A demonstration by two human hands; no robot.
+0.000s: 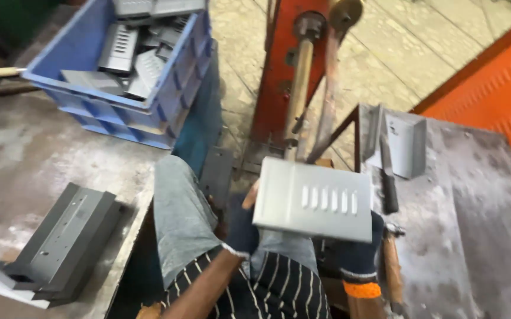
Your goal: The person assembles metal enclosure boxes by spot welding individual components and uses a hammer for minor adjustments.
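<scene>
Held level above the lap, between the two worktops: a grey sheet-metal panel (313, 199) with a row of slots, left hand (242, 227) and right hand (357, 251), both in dark gloves, with fingers closed on its left and right edges. Just beyond it, close behind the far edge: the rusty upright rods (298, 88) of an orange press frame (279, 71); to the right, on the stained worktop (474, 224), a bent grey bracket (406, 145), a dark bar (388, 177) and a wooden-handled tool (392, 269). Further off to the left: stacked grey channel pieces (60, 242), and a blue crate (119, 65) full of similar slotted panels.
</scene>
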